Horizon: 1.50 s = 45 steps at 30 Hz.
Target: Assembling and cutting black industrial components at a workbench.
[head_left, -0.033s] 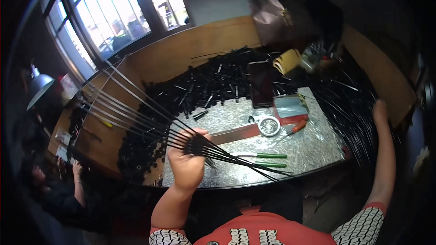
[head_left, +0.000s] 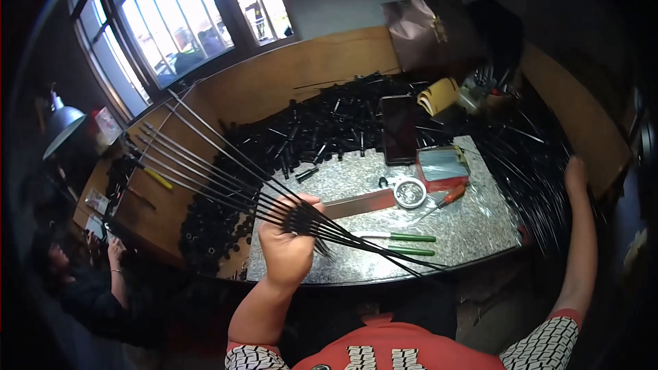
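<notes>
Over the left part of the speckled stone slab (head_left: 480,212), my left hand (head_left: 288,250) is closed round a bundle of long thin black rods (head_left: 226,181). Their ends fan out toward the window side, and the other ends cross over the slab to the right. My right hand (head_left: 576,173) reaches out at the far right, beside a heap of similar thin black rods (head_left: 538,192) and the wooden side board (head_left: 582,116); its fingers are too indistinct to read. Beneath the held rods lie two green-handled tools (head_left: 411,238) and a flat metal bar (head_left: 360,205).
On the slab are a round white-rimmed dish (head_left: 410,193), an orange-handled tool (head_left: 452,195), a grey-and-red packet (head_left: 442,166) and a dark phone (head_left: 399,130). Small black tubes (head_left: 301,130) heap behind it. A yellow cloth (head_left: 439,96), brown bag (head_left: 432,34) and another person (head_left: 89,281) show farther off.
The whole view has shifted slightly, so the scene sits a little farther right and lower. My left hand keeps its hold on the rods, and my right hand stays by the heap.
</notes>
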Each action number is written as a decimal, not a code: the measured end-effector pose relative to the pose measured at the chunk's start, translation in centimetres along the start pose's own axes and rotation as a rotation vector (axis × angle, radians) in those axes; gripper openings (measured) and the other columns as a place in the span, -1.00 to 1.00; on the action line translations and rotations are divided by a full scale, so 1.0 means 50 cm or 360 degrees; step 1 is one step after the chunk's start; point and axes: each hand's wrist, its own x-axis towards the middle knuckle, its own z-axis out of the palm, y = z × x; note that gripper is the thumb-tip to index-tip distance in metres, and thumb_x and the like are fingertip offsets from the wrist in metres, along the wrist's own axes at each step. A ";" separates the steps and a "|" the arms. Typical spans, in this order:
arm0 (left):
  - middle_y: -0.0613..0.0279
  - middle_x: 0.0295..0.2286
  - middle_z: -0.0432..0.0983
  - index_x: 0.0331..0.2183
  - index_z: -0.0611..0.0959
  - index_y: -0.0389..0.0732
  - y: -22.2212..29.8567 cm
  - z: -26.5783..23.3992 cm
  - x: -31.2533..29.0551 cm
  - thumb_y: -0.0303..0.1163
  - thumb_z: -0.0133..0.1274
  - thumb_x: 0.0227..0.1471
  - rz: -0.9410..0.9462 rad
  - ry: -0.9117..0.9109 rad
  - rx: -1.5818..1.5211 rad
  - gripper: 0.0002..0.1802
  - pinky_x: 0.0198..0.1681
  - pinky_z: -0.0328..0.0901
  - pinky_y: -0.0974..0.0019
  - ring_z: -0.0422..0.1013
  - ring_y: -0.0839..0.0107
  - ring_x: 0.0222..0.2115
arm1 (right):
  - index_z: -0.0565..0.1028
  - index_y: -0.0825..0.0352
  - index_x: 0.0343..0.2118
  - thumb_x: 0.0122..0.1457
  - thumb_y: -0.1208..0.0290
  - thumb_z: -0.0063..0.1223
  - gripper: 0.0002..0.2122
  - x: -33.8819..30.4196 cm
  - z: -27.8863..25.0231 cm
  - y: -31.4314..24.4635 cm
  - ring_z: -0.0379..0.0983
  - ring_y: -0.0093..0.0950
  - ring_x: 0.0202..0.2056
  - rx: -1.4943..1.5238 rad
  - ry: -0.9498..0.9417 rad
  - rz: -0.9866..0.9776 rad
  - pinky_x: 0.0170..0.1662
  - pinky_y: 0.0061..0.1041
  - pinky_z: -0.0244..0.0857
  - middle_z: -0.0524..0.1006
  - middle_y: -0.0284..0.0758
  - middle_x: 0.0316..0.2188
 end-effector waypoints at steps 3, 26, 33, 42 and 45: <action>0.33 -0.46 0.51 -0.41 0.60 -0.31 0.010 -0.021 -0.015 -0.64 0.13 -0.10 -0.0084 0.0062 -0.0038 -0.89 -0.34 0.27 0.52 0.39 0.61 -0.44 | 0.46 0.48 -0.37 0.20 0.46 -0.41 -0.69 0.013 -0.005 -0.028 0.39 -0.04 -0.22 -0.0166 -0.0083 0.0022 -0.14 -0.19 0.26 0.47 0.03 -0.27; 0.34 -0.46 0.43 -0.43 0.55 -0.30 -0.005 -0.056 -0.050 -0.67 0.08 -0.08 -0.0149 0.0024 0.0047 -0.91 -0.23 0.23 0.50 0.35 0.57 -0.38 | 0.41 0.39 -0.33 0.18 0.36 -0.04 -0.83 -0.128 -0.260 -0.403 0.34 -0.56 -0.51 0.1218 0.0126 -0.0357 -0.41 -0.48 0.27 0.44 -0.31 -0.57; 0.00 0.12 0.19 0.12 0.21 -0.41 0.038 0.034 -0.049 -0.69 -0.01 -0.10 0.0354 -0.0347 0.0291 -0.31 0.00 0.19 0.34 0.26 0.34 0.02 | 0.36 0.38 -0.35 0.17 0.46 -0.06 -0.90 -0.482 -0.401 -0.631 0.31 -0.58 -0.53 0.1989 -0.0851 -0.1082 -0.45 -0.52 0.23 0.38 -0.35 -0.58; 0.24 -0.53 0.39 -0.13 0.38 -0.40 0.048 0.002 -0.072 -0.66 -0.12 -0.02 0.0026 -0.0244 -0.0146 -0.66 -0.07 0.28 0.23 0.38 0.47 -0.46 | 0.35 0.40 -0.37 0.15 0.35 0.00 -0.81 -0.574 -0.418 -0.682 0.39 -0.25 -0.43 0.2204 -0.1679 -0.1283 -0.34 -0.37 0.25 0.42 -0.19 -0.48; 0.22 -0.52 0.41 -0.19 0.42 -0.36 0.036 -0.017 -0.066 -0.66 -0.10 0.01 0.0073 -0.0261 -0.0148 -0.75 -0.14 0.31 0.29 0.38 0.46 -0.46 | 0.38 0.41 -0.36 0.18 0.29 -0.03 -0.77 -0.568 -0.374 -0.670 0.40 -0.26 -0.38 0.2131 -0.1438 -0.1340 -0.29 -0.36 0.27 0.42 -0.17 -0.45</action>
